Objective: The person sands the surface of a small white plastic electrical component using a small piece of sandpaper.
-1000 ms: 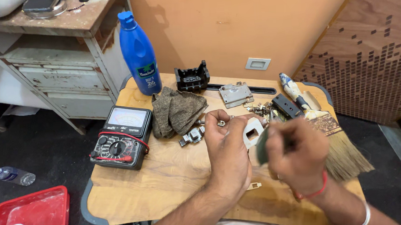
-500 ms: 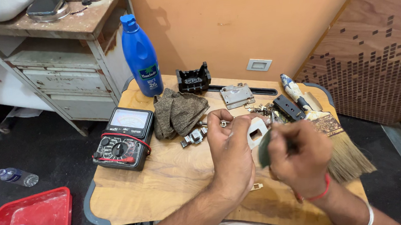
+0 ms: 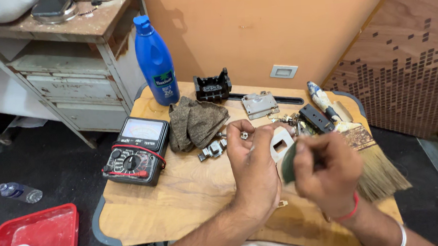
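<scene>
In the head view, the left hand (image 3: pixel 255 169) holds a white switch plate (image 3: pixel 280 144) above the wooden table (image 3: pixel 182 191), its fingers closed around the plate's edge. The right hand (image 3: pixel 328 174) is just beside it, fingers curled tight on a dark, blurred piece (image 3: pixel 288 163) pressed against the plate. A multimeter (image 3: pixel 137 151), a brown cloth (image 3: pixel 196 122) and a blue bottle (image 3: pixel 155 61) sit to the left.
</scene>
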